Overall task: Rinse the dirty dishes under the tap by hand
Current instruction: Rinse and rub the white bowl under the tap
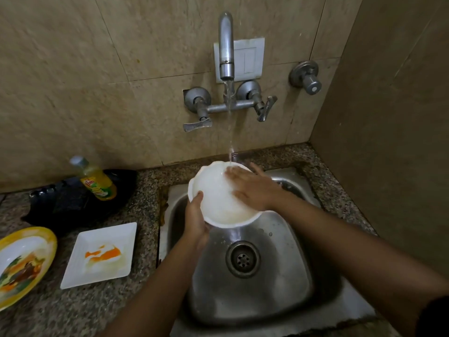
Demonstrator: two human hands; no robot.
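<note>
A white bowl-like plate (pixel 213 190) with a scalloped rim is held tilted over the steel sink (pixel 286 283), under the running stream from the wall tap (pixel 226 47). My left hand (pixel 195 215) grips its lower left rim, thumb on the inside. My right hand (pixel 252 188) lies flat inside the plate with fingers straight, and the water lands at its fingertips. A white square plate (pixel 80 271) smeared with orange and white food lies on the counter to the left. A yellow-rimmed plate (pixel 14 239) with food remains sits at the far left edge.
A yellow dish-soap bottle (pixel 96 178) lies on a black tray (pixel 65 203) at the back left of the granite counter (pixel 145 186). The sink drain (pixel 243 259) is uncovered. Tap handles (pixel 197 124) and a separate valve (pixel 307 77) stick out from the tiled wall.
</note>
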